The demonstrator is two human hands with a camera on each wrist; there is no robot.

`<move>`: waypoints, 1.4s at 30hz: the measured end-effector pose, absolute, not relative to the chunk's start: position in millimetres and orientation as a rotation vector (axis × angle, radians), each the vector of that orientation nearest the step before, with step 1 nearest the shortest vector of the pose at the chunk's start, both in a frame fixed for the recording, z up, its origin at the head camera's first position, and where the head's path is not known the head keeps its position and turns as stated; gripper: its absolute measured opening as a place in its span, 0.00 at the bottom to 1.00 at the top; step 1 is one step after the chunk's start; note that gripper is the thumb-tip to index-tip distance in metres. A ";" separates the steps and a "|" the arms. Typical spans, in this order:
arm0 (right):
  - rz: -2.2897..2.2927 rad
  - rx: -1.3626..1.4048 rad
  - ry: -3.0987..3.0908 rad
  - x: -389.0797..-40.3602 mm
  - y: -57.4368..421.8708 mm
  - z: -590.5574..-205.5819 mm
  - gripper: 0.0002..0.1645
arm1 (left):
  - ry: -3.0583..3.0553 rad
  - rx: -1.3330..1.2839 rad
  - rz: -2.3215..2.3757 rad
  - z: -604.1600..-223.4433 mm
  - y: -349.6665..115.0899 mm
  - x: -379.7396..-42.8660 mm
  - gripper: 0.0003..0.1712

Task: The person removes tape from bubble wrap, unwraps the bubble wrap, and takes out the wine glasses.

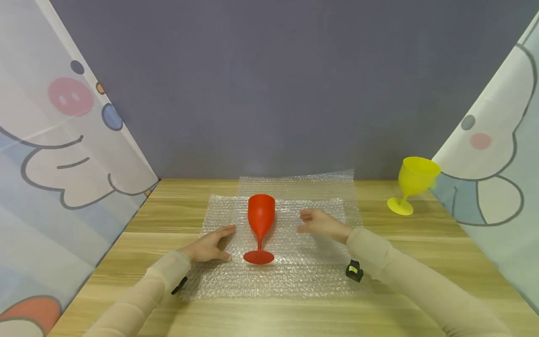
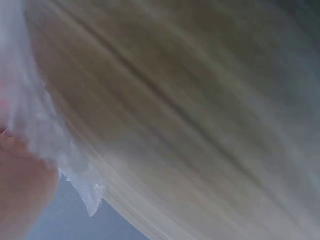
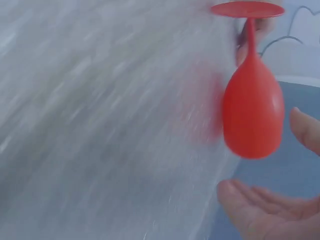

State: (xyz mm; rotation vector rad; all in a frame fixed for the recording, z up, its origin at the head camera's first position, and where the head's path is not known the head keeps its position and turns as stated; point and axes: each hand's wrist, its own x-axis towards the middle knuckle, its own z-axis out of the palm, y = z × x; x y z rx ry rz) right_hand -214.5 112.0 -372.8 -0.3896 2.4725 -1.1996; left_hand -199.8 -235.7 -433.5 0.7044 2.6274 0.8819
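Note:
A red plastic goblet [image 1: 261,216] lies on its side on bubble wrap [image 1: 269,283], its bowl pointing away from me and its round foot towards me. To its left, my left hand [image 1: 207,246] spreads thumb and fingers apart over the wrap's left edge, holding nothing. My right hand [image 1: 323,225] is to the right of the goblet, above the wrap, fingers loosely extended and apart from the goblet. In the right wrist view, the right hand's thumb and fingers [image 3: 270,210] show beside the goblet's bowl [image 3: 253,117]. The left wrist view catches only part of the left hand [image 2: 25,185] beside the wrap's edge [image 2: 82,182].
A yellow goblet [image 1: 418,177] stands upright at the back right of the wooden table [image 1: 236,316]. A second stretch of bubble wrap [image 1: 299,187] reaches towards the grey back panel [image 1: 269,93]. Printed cartoon curtains [image 1: 50,154] flank the table on both sides.

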 end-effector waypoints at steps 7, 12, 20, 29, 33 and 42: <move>-1.344 -0.098 2.351 -217.7 76.1 -372.9 0.56 | 2.651 0.709 0.859 -431.5 -235.6 -199.1 0.51; -1.433 -0.014 2.293 -216.6 52.7 -377.9 0.65 | 2.656 0.714 0.870 -431.9 -234.6 -198.3 0.51; -1.561 0.040 2.286 -217.2 23.6 -386.5 0.51 | 2.612 0.680 0.909 -435.5 -234.2 -197.1 0.52; -1.638 0.023 2.286 -219.0 8.4 -394.7 0.50 | 2.618 0.687 0.906 -432.2 -233.5 -197.2 0.51; -1.687 0.020 2.297 -219.3 3.5 -397.1 0.46 | 2.620 0.682 0.898 -430.7 -232.3 -196.6 0.51; -1.697 -0.019 2.333 -215.8 -4.6 -400.0 0.40 | 2.622 0.671 0.897 -430.5 -231.9 -194.6 0.50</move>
